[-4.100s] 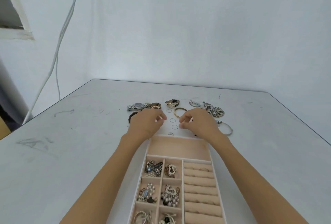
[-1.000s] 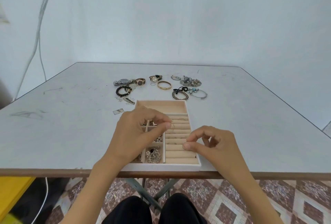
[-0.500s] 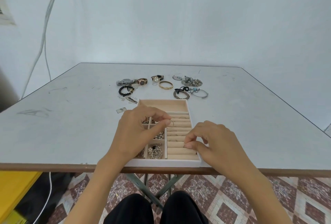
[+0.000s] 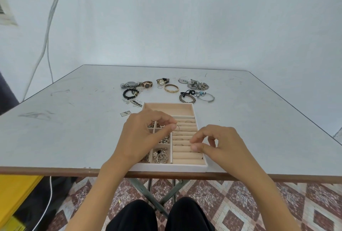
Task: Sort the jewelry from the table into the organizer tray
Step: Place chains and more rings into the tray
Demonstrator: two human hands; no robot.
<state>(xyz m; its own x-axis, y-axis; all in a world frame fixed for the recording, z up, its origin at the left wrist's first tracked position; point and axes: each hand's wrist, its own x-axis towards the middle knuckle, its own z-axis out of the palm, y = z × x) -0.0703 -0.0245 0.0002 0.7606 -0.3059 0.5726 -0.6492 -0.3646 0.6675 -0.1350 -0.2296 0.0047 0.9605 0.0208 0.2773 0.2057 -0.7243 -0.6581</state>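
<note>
Back from the loose jewelry (image 4: 171, 88), our left grip (image 4: 142, 136) pinches a thin ring (image 4: 178, 128) over the organizer tray (image 4: 166, 168); we cannot tell what our right grip (image 4: 220, 147) holds.

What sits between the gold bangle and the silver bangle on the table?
In the head view, a braided bracelet with a black cord lies between the gold bangle and the silver bangle.

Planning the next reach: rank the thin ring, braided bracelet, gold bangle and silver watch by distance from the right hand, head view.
1. thin ring, pinched in the left hand
2. braided bracelet, just beyond the tray
3. gold bangle, farther back
4. silver watch, back left
</note>
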